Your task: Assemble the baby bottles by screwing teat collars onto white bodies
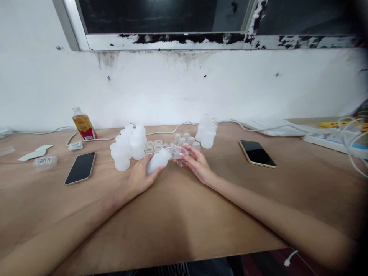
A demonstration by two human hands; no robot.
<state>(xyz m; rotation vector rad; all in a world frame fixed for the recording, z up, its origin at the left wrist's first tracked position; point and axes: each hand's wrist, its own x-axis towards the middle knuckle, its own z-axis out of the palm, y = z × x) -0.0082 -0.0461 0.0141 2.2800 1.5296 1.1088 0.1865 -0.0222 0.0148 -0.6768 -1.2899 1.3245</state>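
My left hand (143, 174) is wrapped round a milky white bottle (156, 161), which lies tilted with its neck pointing up and to the right. My right hand (197, 163) holds a clear plastic cap (178, 151) between its fingers, right at the neck of that bottle. Several white bottles (122, 156) stand together behind and left of my left hand. White rings (158, 142) lie in rows behind the held bottle. Clear domed caps (182, 142) sit just behind my right hand. Further back on the right, white bottles with clear caps (206, 134) stand grouped.
One phone (81, 168) lies at the left, another (257, 153) at the right. A drink bottle (84, 124) stands at the back left. Small clear boxes (45, 162) lie far left. A white cable (184, 123) runs along the wall; a power strip (336, 143) sits far right.
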